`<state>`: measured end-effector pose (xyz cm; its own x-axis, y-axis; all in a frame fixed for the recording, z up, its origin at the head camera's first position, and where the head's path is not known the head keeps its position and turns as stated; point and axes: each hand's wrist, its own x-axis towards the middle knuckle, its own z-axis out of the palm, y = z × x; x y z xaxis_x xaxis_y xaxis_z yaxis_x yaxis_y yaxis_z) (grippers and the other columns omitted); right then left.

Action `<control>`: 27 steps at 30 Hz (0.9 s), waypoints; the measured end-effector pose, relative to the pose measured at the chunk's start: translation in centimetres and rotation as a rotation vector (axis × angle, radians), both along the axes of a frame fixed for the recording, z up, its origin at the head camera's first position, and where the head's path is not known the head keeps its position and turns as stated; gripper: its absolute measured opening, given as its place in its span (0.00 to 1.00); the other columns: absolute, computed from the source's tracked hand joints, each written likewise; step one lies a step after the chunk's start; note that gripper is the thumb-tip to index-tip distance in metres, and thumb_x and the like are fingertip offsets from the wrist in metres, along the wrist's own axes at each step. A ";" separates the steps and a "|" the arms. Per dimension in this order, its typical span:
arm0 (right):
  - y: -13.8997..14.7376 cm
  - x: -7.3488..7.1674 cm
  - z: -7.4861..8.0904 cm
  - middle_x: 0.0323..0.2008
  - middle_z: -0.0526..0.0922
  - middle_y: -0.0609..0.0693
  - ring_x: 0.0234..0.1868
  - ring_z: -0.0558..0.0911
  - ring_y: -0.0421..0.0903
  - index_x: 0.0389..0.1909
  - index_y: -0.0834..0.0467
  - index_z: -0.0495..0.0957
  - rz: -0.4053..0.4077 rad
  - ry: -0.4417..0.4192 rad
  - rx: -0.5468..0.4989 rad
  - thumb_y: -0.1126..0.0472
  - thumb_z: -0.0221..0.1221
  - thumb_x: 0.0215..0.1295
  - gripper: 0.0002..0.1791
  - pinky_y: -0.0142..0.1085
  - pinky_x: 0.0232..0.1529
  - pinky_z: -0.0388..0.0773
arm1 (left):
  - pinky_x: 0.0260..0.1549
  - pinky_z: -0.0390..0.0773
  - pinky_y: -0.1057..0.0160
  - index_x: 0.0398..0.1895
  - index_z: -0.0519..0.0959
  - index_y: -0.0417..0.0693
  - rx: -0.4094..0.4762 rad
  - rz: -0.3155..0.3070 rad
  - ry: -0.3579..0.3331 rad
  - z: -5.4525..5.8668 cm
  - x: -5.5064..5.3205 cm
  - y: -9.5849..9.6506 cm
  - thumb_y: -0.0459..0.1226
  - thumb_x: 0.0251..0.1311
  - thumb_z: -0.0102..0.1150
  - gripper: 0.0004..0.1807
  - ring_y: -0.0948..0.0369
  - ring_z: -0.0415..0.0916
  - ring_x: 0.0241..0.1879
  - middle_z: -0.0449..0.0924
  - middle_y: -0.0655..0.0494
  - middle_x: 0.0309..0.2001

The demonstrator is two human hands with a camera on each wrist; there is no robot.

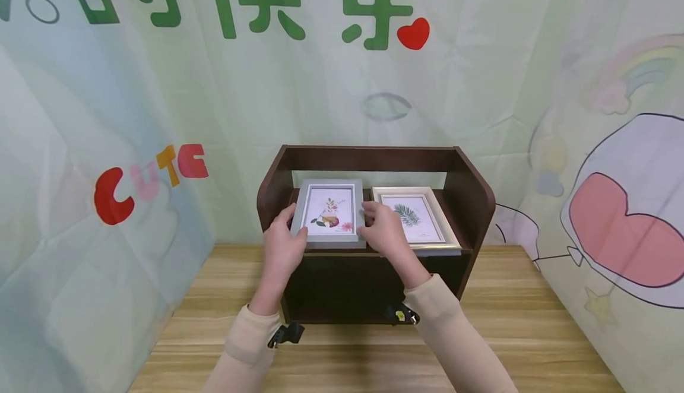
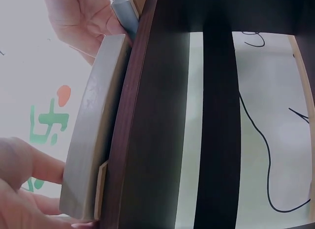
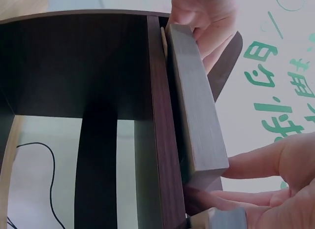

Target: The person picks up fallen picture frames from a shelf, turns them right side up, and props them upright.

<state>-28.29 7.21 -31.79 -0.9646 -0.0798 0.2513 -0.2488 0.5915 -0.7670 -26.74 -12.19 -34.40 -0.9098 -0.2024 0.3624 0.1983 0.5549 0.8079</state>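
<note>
A grey picture frame [image 1: 331, 209] with a flower print lies on the top shelf of a dark brown desktop shelf unit [image 1: 371, 158]. My left hand [image 1: 283, 243] grips its left edge, thumb on the front rim. My right hand [image 1: 386, 230] holds the opposite edge. Both wrist views show the grey frame's near side [image 2: 93, 125] [image 3: 199, 106] close over the shelf board, slightly tilted from it, with a hand at each end. To its right lies a gold-rimmed frame [image 1: 414, 218] with a green leaf print, right beside my right hand.
Side panels [image 1: 472, 203] rise at both ends of the unit, and an open compartment [image 1: 342, 289] lies under the shelf. The unit stands on a wood-grain table [image 1: 230, 298]. Printed cloth [image 1: 240, 102] hangs behind and at both sides.
</note>
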 end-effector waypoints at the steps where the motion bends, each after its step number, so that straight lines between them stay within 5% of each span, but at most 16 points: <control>1: 0.0 0.0 0.0 0.55 0.79 0.62 0.54 0.80 0.53 0.60 0.66 0.71 0.003 0.001 -0.014 0.72 0.61 0.53 0.29 0.42 0.48 0.81 | 0.63 0.65 0.47 0.65 0.66 0.36 -0.001 0.004 0.001 0.0 0.0 0.0 0.31 0.59 0.58 0.29 0.47 0.66 0.63 0.70 0.40 0.63; 10: 0.4 0.0 -0.1 0.57 0.77 0.61 0.52 0.81 0.54 0.63 0.63 0.68 -0.012 -0.014 -0.121 0.72 0.64 0.53 0.34 0.42 0.45 0.82 | 0.62 0.68 0.49 0.68 0.61 0.37 0.042 -0.010 -0.034 0.3 -0.1 0.1 0.31 0.59 0.59 0.33 0.46 0.66 0.63 0.65 0.40 0.66; 27: 0.5 -0.4 -0.1 0.55 0.79 0.63 0.53 0.81 0.55 0.62 0.66 0.69 -0.028 -0.022 -0.220 0.73 0.63 0.54 0.31 0.44 0.51 0.79 | 0.58 0.73 0.53 0.66 0.64 0.35 0.117 -0.011 0.058 0.5 -0.5 0.1 0.30 0.57 0.60 0.32 0.47 0.72 0.59 0.70 0.38 0.62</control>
<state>-28.64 7.71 -31.89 -0.9711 0.0011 0.2385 -0.2164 0.4157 -0.8834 -27.21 -12.08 -33.88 -0.8906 -0.2363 0.3885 0.2518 0.4551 0.8541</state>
